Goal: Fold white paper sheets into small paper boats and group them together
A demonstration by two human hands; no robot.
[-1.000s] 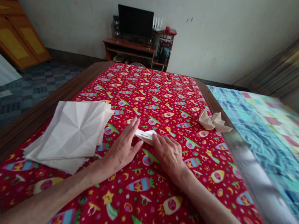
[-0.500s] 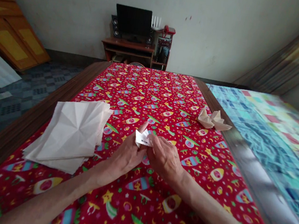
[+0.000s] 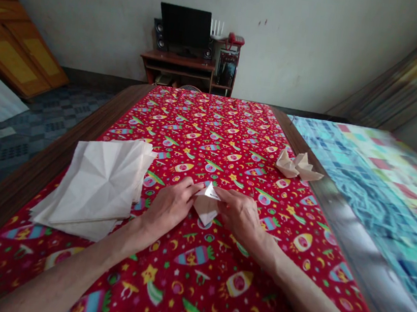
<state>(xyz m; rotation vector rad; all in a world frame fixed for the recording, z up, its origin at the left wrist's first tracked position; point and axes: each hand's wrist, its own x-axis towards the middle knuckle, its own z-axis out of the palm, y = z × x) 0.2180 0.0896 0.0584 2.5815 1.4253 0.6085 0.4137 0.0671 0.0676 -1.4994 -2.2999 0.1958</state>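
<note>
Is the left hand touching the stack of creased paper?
Apart. The head view shows red patterned cloth between the left hand and the right edge of the stack of creased paper.

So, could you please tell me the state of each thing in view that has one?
Folded white paper, partly folded, held between both hands
Left grip, closed on the paper's left side
Right grip, closed on its right side
Creased paper sheets, unfolded, loosely stacked
Folded paper shapes, standing on the tablecloth's right edge
Red patterned tablecloth, spread out
Monitor, upright, screen dark
Wooden cabinet, doors shut
</note>
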